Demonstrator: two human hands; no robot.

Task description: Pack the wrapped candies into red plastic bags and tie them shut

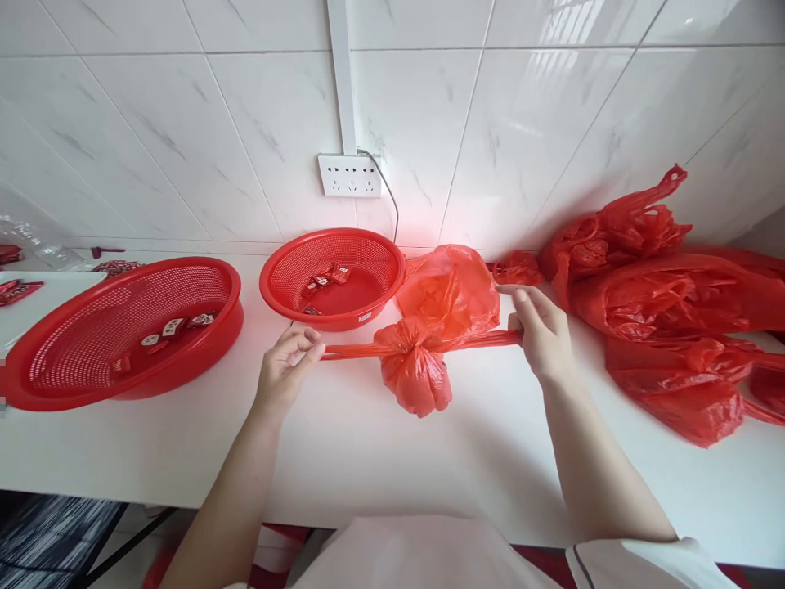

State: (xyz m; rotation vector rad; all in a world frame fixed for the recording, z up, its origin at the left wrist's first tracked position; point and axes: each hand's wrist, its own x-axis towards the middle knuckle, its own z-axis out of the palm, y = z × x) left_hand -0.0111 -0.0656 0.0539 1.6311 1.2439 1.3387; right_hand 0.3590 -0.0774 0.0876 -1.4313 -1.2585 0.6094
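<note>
A small red plastic bag, knotted and bunched round its contents, is stretched between my two hands above the white table. My left hand pinches one twisted handle of it at the left. At the right, my right hand is closed on the other handle, with its index finger pointing left. Both handles are pulled taut and nearly level. Behind the knot lies a loose, crumpled red bag, beside the small red basket. What the knotted bag holds is hidden.
A large red basket with several small packets stands at the left, near a white tray. Filled red bags are piled at the right. A socket strip is on the tiled wall behind the white table.
</note>
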